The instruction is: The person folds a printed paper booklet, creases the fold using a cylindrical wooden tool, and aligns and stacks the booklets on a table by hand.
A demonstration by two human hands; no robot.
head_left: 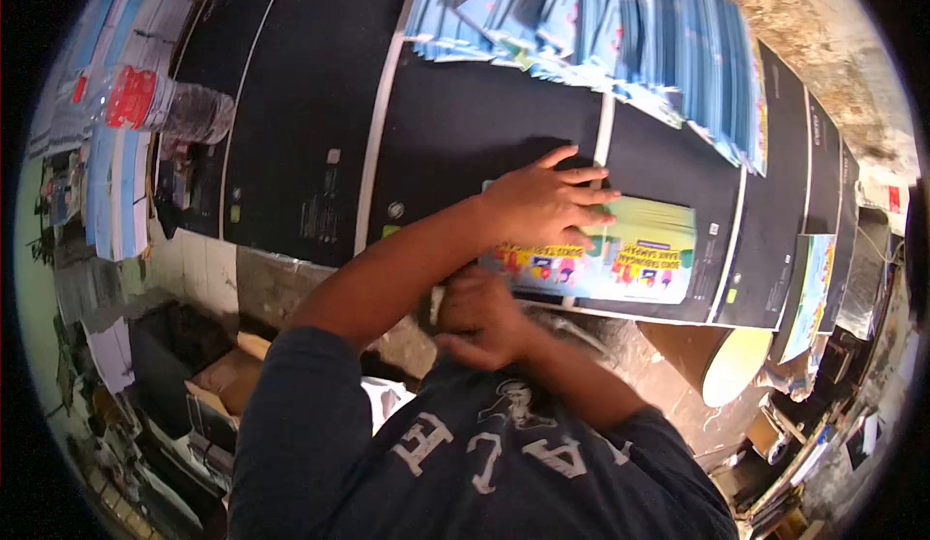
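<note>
A printed booklet cover sheet (651, 259) in yellow, green and light blue lies on the black panelled tabletop, its lettering upside down to me. My left hand (547, 203) rests palm down across its upper left part with the fingers spread, covering some of the print. Close to the sheet's lower left corner, at the table's front edge, is my right hand (477, 319). Its fingers are curled into a fist and partly smeared by motion; whether anything is inside them is hidden. Beyond the sheet stands a long row of light blue printed sheets (668, 56), packed together and fanned.
A plastic bottle with a red label (136, 99) lies at the far left beside paper stacks (121, 191). Another printed sheet (809, 293) hangs over the table's right end. Below the front edge are an open cardboard box (228, 380) and a round yellowish object (738, 366).
</note>
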